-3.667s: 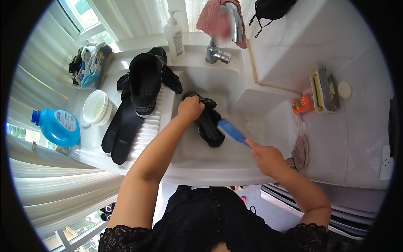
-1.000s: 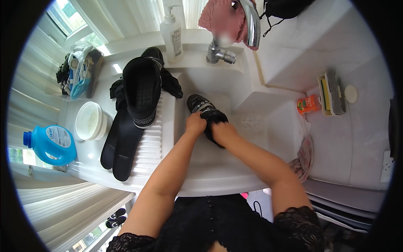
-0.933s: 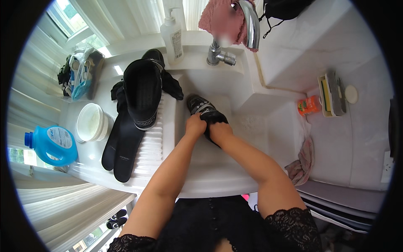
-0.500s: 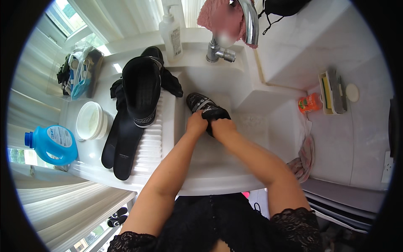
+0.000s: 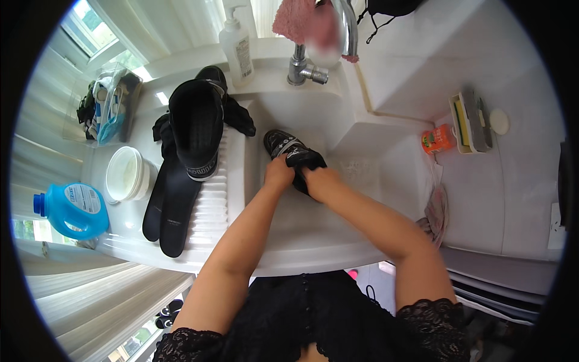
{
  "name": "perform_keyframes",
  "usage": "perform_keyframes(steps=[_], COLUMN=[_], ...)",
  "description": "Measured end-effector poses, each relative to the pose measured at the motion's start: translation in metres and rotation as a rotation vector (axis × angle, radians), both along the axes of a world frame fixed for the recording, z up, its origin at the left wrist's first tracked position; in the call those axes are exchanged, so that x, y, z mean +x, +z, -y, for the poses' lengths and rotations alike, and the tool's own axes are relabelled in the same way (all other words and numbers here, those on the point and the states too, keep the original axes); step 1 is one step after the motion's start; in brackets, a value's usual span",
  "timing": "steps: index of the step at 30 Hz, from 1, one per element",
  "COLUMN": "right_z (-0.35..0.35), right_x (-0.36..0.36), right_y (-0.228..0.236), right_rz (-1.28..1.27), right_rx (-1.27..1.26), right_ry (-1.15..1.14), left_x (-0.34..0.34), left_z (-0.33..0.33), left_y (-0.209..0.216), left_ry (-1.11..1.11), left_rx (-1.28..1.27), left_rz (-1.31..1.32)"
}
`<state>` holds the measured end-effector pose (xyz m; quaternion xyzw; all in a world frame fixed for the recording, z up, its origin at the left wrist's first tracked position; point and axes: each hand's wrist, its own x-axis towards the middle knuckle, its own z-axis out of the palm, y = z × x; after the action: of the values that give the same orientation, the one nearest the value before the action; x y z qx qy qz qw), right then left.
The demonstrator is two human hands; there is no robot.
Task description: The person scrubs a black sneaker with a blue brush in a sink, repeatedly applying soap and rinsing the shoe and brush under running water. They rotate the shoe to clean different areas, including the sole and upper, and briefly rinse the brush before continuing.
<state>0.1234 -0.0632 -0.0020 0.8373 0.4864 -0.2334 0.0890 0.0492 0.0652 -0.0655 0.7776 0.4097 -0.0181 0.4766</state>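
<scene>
In the white sink point(image 5: 344, 127), a black shoe point(image 5: 284, 142) with a pale patterned strap lies tilted, its toe up and to the left. My left hand point(image 5: 280, 173) is closed around its near side. At the shoe's opening is my right hand point(image 5: 321, 183); its fingers go down inside and are hidden by the shoe and wrist. On the ribbed ledge to the left rests another black shoe point(image 5: 194, 123), opening upward, with black cloth point(image 5: 240, 117) beside it. Two black insoles point(image 5: 180, 214) lie below that shoe.
Left of the sink stand a blue detergent jug point(image 5: 75, 210), a white tub point(image 5: 125, 174) and a clear box point(image 5: 108, 108) of odds and ends. A pump bottle point(image 5: 236, 51) and a faucet point(image 5: 300, 69) draped with pink cloth point(image 5: 294, 19) are behind. An orange packet point(image 5: 438, 139) sits right.
The whole view has shifted slightly, with the sink and counter sliding a little left in the picture. Both hands stay at the shoe, which looks nearly unmoved.
</scene>
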Motion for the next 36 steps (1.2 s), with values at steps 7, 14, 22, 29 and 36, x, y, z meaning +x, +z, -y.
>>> perform_keyframes(steps=[7,14,22,29,36], right_z=[0.088,0.164,0.204,0.192,0.123], right_x=[0.016,0.010,0.000,0.003,0.003], right_y=[0.138,0.188,0.178,0.154,0.115], right_rz=[0.005,0.002,-0.230,-0.401,-0.350], right_rx=[-0.106,0.160,0.543,0.674,0.691], right_ry=[-0.032,-0.426,-0.571,-0.475,-0.345], left_x=[-0.001,-0.004,-0.060,-0.098,-0.039], left_z=[0.009,-0.008,0.040,0.070,0.113], left_y=[0.048,0.064,0.133,0.145,0.077], left_ry=[-0.022,0.029,0.319,0.748,0.976], left_rx=[0.186,0.113,-0.601,-1.230,-1.406], left_rz=[-0.113,-0.098,0.106,0.363,0.517])
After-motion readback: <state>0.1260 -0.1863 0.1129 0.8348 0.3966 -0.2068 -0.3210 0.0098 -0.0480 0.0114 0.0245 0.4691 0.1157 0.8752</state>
